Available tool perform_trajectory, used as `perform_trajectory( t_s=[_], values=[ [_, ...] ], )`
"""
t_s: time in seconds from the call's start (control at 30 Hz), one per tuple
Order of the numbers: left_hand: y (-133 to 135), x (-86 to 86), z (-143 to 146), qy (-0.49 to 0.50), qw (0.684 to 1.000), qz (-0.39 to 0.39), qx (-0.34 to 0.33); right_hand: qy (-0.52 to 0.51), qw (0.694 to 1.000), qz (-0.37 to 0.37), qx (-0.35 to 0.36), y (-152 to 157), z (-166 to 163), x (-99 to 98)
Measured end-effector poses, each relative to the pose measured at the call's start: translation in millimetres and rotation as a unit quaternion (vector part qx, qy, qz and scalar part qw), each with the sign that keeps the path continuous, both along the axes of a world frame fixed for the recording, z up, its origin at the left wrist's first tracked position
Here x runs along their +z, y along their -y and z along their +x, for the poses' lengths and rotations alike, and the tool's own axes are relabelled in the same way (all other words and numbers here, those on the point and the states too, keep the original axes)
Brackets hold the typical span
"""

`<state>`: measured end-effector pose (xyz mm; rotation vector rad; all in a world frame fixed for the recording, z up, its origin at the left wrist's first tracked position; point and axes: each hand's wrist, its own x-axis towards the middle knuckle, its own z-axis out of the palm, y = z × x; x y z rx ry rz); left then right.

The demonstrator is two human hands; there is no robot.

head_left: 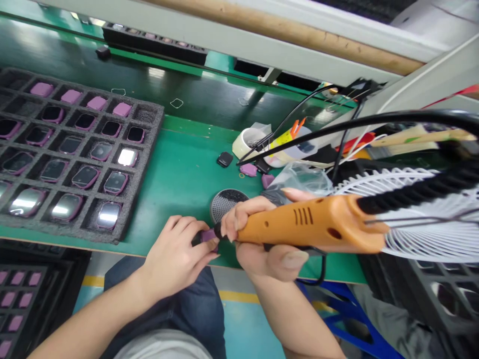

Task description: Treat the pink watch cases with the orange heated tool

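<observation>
Shirt and lap: a grey shirt and blue jeans sit just below both hands.

Left hand: it is curled shut and holds a small purple piece at the edge of the table.

Right hand: it wraps around an orange electric screwdriver and holds it on its side.

Work now: the black tip of the tool is right at the purple piece, between the two hands. I cannot tell if a screw is there, because it is too small to see.

Left of the left hand: a grey foam tray holds about 16 watch-like pieces with shiny faces and 4 pink pieces.

Below the foam tray: a black tray shows 7 pink pieces.

Just past the right hand: 1 round mesh disc, 1 black square piece, and 2 pink bits.

Right of the right hand: 1 clear plastic bag and 1 white wire fan guard.

Under the right arm: 1 blue stool.
</observation>
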<state>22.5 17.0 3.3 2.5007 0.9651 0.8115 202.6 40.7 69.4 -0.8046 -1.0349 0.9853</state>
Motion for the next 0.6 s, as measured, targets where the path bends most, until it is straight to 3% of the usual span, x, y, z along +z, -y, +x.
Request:
perform_trajectory(
  t_s=[0.17,0.33,0.6],
  values=[
    [-0.7,3.2,-2.4,-0.010,1.000,0.004,0.008,0.010,0.995,0.076,-0.061,-7.7,13.7,9.4],
    [-1.1,10.6,-4.7,-0.029,0.999,-0.019,-0.042,0.005,0.981,0.104,-0.162,-19.9,16.7,1.0],
    [0.9,5.9,-1.6,-0.011,1.000,-0.009,0.005,0.000,0.982,0.094,-0.163,-22.6,10.4,-6.0]
  ],
)
